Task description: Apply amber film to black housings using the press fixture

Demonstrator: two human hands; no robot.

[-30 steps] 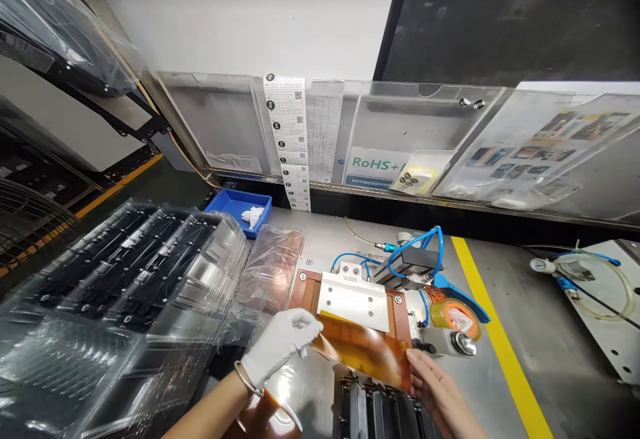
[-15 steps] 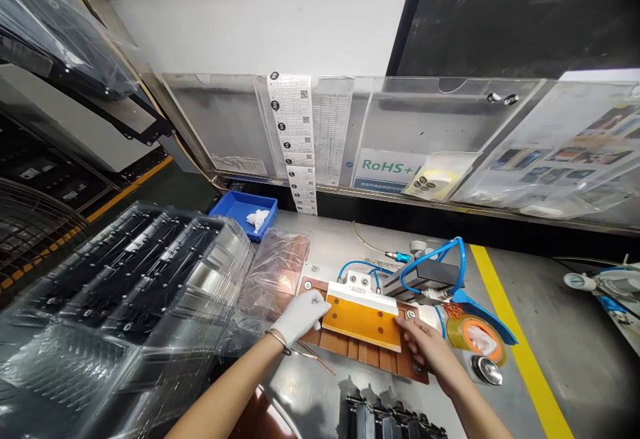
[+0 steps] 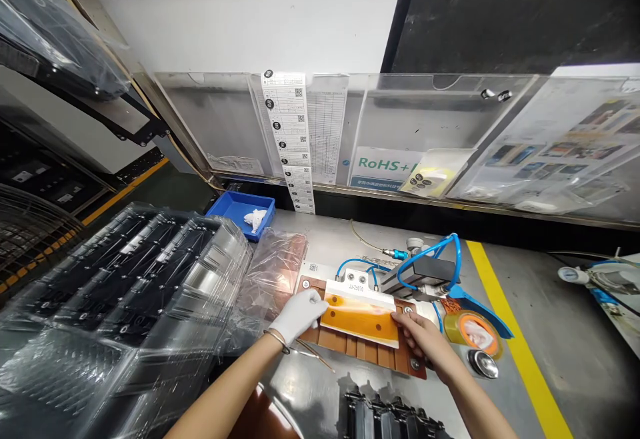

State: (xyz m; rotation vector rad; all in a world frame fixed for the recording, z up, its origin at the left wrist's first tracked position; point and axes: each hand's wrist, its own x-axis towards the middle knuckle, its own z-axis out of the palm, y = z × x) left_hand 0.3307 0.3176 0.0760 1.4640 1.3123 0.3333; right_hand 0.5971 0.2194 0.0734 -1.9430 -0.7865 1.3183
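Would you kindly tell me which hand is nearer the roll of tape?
Right. The bare right hand is just left of the roll of tape; the white-gloved left hand is farther left, past the amber film.

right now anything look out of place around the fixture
Thin brownish strips lie loose on the grey steel bench, just below the gloved left hand and off the copper-coloured fixture. They look like stray offcuts, though they are too small to identify for certain.
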